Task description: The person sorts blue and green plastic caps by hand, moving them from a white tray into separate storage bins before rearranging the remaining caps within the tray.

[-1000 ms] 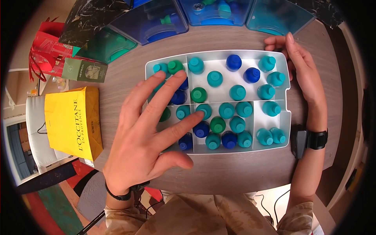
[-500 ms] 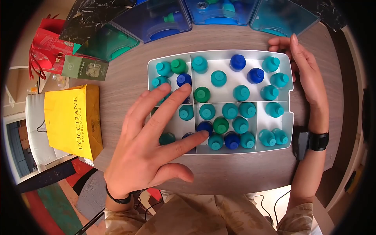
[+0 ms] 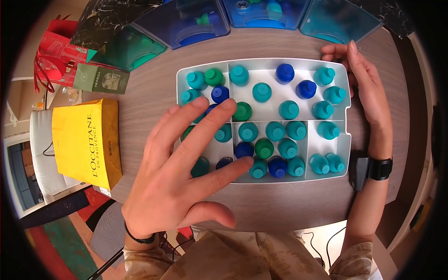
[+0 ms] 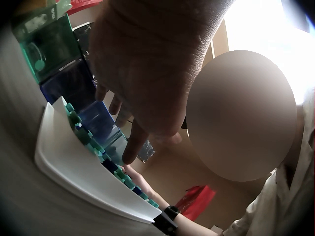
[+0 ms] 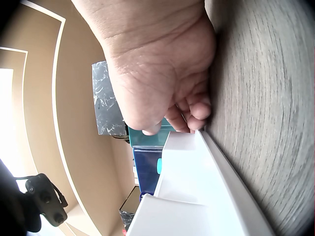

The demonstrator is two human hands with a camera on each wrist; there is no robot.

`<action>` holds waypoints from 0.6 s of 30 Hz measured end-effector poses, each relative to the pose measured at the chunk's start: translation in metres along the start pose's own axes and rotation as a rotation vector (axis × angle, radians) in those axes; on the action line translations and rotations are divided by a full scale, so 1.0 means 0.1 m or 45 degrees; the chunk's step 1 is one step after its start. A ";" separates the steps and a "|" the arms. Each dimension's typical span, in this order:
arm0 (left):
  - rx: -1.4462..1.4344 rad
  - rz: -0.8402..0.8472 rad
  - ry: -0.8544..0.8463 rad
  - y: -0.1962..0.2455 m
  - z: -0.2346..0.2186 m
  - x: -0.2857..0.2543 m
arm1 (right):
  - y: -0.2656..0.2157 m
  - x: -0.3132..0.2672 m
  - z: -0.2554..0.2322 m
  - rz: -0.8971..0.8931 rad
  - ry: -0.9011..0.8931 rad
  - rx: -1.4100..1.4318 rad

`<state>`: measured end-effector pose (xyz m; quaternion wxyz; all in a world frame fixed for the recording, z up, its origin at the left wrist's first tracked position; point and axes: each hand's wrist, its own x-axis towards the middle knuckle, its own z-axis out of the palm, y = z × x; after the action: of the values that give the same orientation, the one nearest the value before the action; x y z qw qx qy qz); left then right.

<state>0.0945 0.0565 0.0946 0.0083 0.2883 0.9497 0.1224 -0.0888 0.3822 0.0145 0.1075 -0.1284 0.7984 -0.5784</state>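
Observation:
A white divided tray (image 3: 323,150) holds several small bottles with teal (image 3: 262,92), blue (image 3: 285,73) and green (image 3: 264,148) caps, mostly upright. My left hand (image 3: 175,179) spreads over the tray's left compartments, fingers extended and thumb out to the side, gripping nothing. Its index fingertip overlaps bottles near the front edge, and the palm hides part of the front-left compartment. From the left wrist view, that hand (image 4: 142,64) hangs above the bottle caps. My right hand (image 3: 365,88) rests on the table, its loosely bent fingers (image 5: 199,110) right at the tray's outer corner.
Tinted bins in green (image 3: 133,52), dark blue (image 3: 184,28), blue (image 3: 263,19) and teal (image 3: 333,23) line the back of the table. At left stand a yellow paper bag (image 3: 79,144), a green box (image 3: 95,78) and a red bag (image 3: 56,49).
My left hand has shifted toward the body and slightly right, uncovering bottles in the back-left compartment. Its fingers remain spread. The right hand stays beside the tray.

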 end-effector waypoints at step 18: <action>-0.024 0.029 0.005 0.05 0.11 0.19 | -0.03 -0.01 0.01 -0.013 0.004 -0.004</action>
<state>0.0820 0.0734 0.0865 0.0076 0.2988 0.9451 0.1322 -0.0874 0.3804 0.0172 0.1029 -0.1317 0.7987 -0.5780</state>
